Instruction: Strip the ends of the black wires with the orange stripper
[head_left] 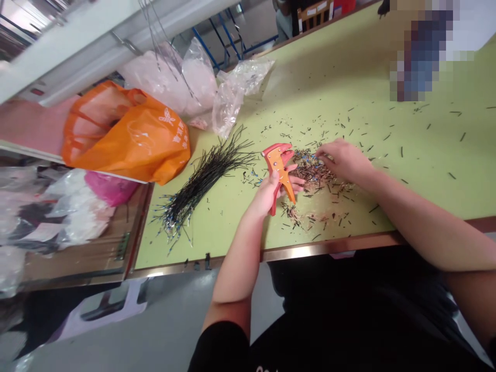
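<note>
My left hand (267, 192) holds a red and orange wire stripper (276, 161) with its jaws pointing up and away; the thumb lies over the handle and some fingers stretch out behind it. To the right, my right hand (343, 157) is at the pile of wire scraps (315, 173), fingertips pinched together; anything between them is too small to make out. Brown, black and blue bits make up this pile. Left of the stripper lies a bundle of black wires (209, 178), with blue and bare metal ends at its near side and loose ends fanning out at the far side.
An orange bag (151, 137) and clear plastic bags (232, 93) lie at the table's left back. Short wire offcuts (402, 152) are scattered over the green tabletop (434, 181). Packed plastic bags (73, 206) sit on a lower surface at left. A chair (315, 13) stands beyond the table.
</note>
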A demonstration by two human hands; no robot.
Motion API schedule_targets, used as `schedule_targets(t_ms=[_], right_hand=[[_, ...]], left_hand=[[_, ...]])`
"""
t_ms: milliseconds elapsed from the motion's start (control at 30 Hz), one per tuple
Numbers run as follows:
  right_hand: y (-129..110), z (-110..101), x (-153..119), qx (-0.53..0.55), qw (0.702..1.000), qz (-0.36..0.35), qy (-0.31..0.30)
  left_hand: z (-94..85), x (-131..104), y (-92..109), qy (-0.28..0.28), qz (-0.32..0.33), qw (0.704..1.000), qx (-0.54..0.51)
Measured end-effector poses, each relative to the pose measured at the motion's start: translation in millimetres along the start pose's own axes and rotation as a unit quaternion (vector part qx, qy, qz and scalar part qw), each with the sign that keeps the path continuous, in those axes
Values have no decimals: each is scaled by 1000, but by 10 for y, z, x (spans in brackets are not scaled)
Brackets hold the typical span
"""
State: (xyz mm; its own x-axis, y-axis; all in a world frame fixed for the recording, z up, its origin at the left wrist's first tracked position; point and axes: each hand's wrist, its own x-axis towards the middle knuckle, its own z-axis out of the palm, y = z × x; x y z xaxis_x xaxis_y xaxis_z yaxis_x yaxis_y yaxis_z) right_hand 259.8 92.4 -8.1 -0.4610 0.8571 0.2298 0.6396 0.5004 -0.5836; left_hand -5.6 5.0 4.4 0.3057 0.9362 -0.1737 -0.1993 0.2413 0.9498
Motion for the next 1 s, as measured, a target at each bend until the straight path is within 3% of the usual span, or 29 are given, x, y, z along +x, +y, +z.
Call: schedule_targets(t_ms=[100,167,233,300,400,467,567,667,733,833,933,1000], right_hand=[[43,36,18,10,1000,-1,-28],[17,38,23,19,999,-20,-20],[-41,25,20,36,999,-39,7],[-112,6,9,64,997,-46,24],[-200,-7,-17,125,991,-49,18],[-236,-2,-36,169,985,-35,12],[-263,16,-57,220,975,10,0],[-281,30,-68,229,973,26,2],[-299,33,-73,230,973,22,14],[-330,35,-84,247,969,8,25],[-351,46,-90,241,969,-14,43],[-355,62,-85,241,969,-20,57]], left_hand=[[6,-37,173,100,27,982,160],[21,-28,329,187,62,938,285],[31,21,468,227,73,908,345],[41,98,555,204,31,931,301],[89,191,584,162,-20,980,116],[155,202,562,145,-28,989,21],[274,167,509,113,-28,993,-24],[353,137,452,118,-17,993,25],[375,129,426,152,6,982,116],[397,107,444,191,82,936,285],[447,71,513,160,143,888,406],[497,64,539,150,136,878,435]])
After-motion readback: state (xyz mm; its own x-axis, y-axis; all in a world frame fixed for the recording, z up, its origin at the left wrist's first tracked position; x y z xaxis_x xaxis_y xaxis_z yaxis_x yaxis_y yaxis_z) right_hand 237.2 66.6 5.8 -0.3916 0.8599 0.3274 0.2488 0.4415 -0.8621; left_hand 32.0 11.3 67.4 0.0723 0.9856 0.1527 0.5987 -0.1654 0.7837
